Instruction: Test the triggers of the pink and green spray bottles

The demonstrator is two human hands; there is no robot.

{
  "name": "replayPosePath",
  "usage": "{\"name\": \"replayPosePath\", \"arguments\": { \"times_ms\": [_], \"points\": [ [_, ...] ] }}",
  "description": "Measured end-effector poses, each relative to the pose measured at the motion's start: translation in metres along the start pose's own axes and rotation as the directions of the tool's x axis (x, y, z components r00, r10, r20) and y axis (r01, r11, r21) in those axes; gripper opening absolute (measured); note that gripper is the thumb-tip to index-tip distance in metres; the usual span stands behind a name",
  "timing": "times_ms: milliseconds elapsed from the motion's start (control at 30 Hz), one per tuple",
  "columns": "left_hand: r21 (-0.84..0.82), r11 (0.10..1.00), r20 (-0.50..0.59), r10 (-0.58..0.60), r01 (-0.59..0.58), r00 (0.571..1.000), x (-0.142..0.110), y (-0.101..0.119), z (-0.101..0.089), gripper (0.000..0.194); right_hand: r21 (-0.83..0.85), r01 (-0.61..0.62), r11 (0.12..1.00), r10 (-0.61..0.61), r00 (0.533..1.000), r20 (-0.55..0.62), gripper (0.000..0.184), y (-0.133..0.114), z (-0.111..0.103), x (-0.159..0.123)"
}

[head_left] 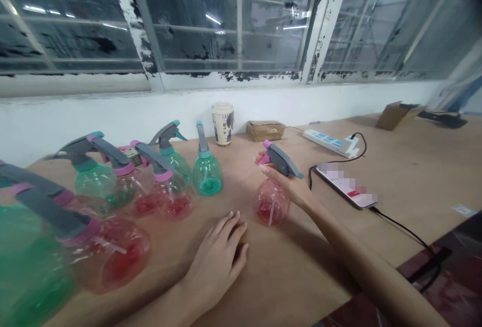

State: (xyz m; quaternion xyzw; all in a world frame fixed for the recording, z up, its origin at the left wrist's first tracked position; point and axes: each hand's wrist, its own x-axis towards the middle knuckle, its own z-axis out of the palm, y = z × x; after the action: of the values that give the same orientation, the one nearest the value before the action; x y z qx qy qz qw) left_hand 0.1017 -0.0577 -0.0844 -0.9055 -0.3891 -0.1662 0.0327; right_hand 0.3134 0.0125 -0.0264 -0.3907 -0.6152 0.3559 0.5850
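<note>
The right hand (289,184) grips a pink spray bottle (271,201) by its neck and trigger head, near the middle of the frame, with the fingers (276,170) wrapped over the top of the grey sprayer. The bottle sits upright or nearly so over the desk (289,277), its long axis running up and down the frame with a slight lean; whether its base touches the desk, I cannot tell. Its nozzle end, tipped in pink, points to the upper left, while the grey head slopes down to the right. The body is round, clear and pink-tinted, with a pale dip tube inside and a red tint low down.

The left hand (216,256) lies palm down on the desk, its fingers loosely curved and holding nothing, just beside the held bottle and apart from it.

Along the left of the frame stands a cluster of similar spray bottles (131,186) in pink and green, with the nearest ones blurred at the lower left. A teal spray bottle (207,174) stands at the end of the row. Behind them are a paper cup (222,123) and a small cardboard parcel (265,131). To the right lie a power strip (327,142) and a smartphone (346,186) on a black cable (399,229).
</note>
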Motion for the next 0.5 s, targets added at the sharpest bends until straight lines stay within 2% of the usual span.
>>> {"name": "replayPosePath", "arguments": {
  "times_ms": [233, 500],
  "points": [
    [-0.025, 1.000, -0.002, -0.002, 0.002, 1.000, 0.0000, 0.0002, 0.0015, 0.033, -0.108, -0.014, 0.994, 0.021, 0.998, 0.064, 0.049, -0.0034, -0.0011, -0.0017],
    [-0.044, 0.999, 0.007, -0.020, 0.021, 1.000, 0.0008, 0.0017, -0.0003, 0.033, -0.153, -0.020, 0.988, 0.039, 0.992, 0.119, 0.030, -0.0032, -0.0033, 0.0000]
  ]
}}
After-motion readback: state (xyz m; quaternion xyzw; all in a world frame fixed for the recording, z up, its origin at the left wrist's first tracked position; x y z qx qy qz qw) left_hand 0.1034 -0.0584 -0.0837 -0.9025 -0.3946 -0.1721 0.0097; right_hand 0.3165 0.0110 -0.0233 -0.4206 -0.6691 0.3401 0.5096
